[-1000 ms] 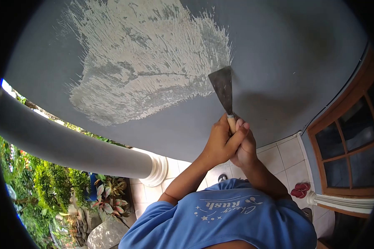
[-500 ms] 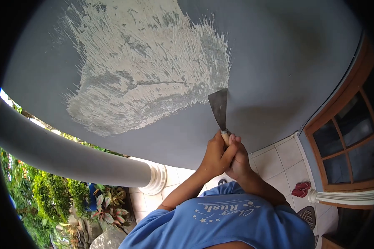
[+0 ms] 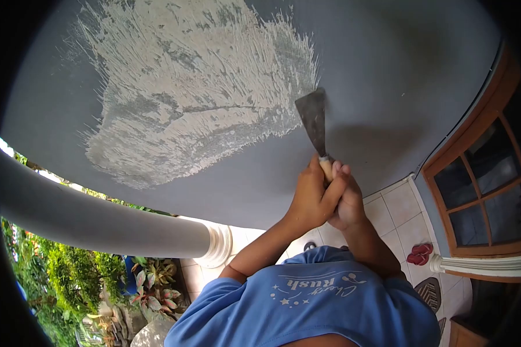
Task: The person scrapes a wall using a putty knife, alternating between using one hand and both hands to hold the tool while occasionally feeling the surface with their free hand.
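A paint scraper (image 3: 313, 118) with a broad metal blade and a pale wooden handle points up at the wall. My left hand (image 3: 310, 199) is wrapped round the handle. From the other side my right hand (image 3: 348, 202) closes over it too, the two hands pressed together. The blade's edge lies at the lower right border of a scraped patch (image 3: 191, 87), where whitish, streaky plaster shows through. Smooth grey paint on the wall (image 3: 376, 75) surrounds that patch.
A round column (image 3: 104, 217) stands at the left, with garden plants (image 3: 75, 269) beyond it. On the right are a wood-framed window (image 3: 483, 188), red sandals (image 3: 420, 254) and a patterned mat (image 3: 428, 294) on the tiled floor (image 3: 402, 205).
Both hands and the scraper have moved up and slightly right. The blade now sits higher along the right border of the patch; the grip is unchanged.
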Available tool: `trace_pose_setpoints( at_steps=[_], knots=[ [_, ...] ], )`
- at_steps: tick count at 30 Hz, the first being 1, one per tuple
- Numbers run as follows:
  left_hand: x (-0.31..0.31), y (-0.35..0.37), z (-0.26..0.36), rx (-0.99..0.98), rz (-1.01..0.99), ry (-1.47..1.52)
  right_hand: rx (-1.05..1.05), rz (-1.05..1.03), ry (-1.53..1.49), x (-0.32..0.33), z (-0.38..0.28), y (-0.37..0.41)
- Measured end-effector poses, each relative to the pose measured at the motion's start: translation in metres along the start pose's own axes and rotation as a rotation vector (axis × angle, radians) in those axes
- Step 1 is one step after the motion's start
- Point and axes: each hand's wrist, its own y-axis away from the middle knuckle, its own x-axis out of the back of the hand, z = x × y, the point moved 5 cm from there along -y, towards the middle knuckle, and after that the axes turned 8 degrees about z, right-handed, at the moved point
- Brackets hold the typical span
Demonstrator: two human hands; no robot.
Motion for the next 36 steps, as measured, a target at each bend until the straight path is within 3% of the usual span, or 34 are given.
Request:
trace_pose_setpoints(
  at_steps=[4, 5, 7, 8, 11, 12, 15, 16, 17, 22, 25, 29, 34, 35, 36],
  knots=[
    [-0.001, 0.002, 0.008, -0.003, -0.020, 0.058, 0.020, 0.138, 0.077, -0.012, -0.007, 0.009],
    [0.000, 0.014, 0.001, 0.029, -0.031, 0.062, -0.106, -0.109, -0.026, -0.014, -0.006, 0.016],
    [-0.003, 0.027, -0.012, -0.025, 0.036, 0.102, -0.067, 0.062, 0.058, -0.011, -0.002, 0.021],
    [-0.006, 0.023, -0.015, -0.146, 0.074, 0.061, -0.027, 0.146, 0.104, -0.013, -0.004, 0.020],
    [-0.007, -0.004, 0.011, -0.014, 0.002, 0.075, 0.132, 0.324, 0.207, -0.025, -0.021, 0.000],
    [-0.007, -0.012, 0.017, -0.032, 0.015, 0.073, 0.081, 0.205, 0.235, -0.021, -0.030, -0.006],
    [-0.006, -0.004, 0.019, -0.030, -0.006, 0.074, 0.069, 0.244, 0.228, -0.028, -0.029, 0.006],
    [-0.006, 0.004, 0.017, -0.044, -0.009, 0.109, -0.012, 0.117, 0.240, -0.027, -0.027, 0.014],
    [-0.008, 0.012, 0.006, -0.183, 0.026, 0.096, -0.050, 0.179, 0.272, -0.027, -0.022, 0.021],
    [-0.010, -0.005, 0.027, 0.092, -0.037, 0.114, 0.055, 0.203, 0.285, -0.027, -0.039, 0.008],
    [-0.011, -0.011, 0.030, 0.122, -0.072, 0.164, 0.057, 0.157, 0.280, -0.039, -0.049, 0.005],
    [-0.017, 0.013, 0.009, -0.055, 0.031, 0.159, -0.032, 0.207, 0.248, -0.027, -0.036, 0.019],
    [-0.013, -0.017, 0.029, 0.136, -0.015, 0.222, 0.031, 0.190, 0.267, -0.033, -0.046, 0.004],
    [-0.012, -0.014, 0.031, 0.110, -0.023, 0.212, 0.043, 0.155, 0.263, -0.039, -0.050, 0.003],
    [-0.012, -0.009, 0.031, 0.076, -0.034, 0.200, 0.044, 0.247, 0.274, -0.042, -0.048, 0.009]
  ],
)
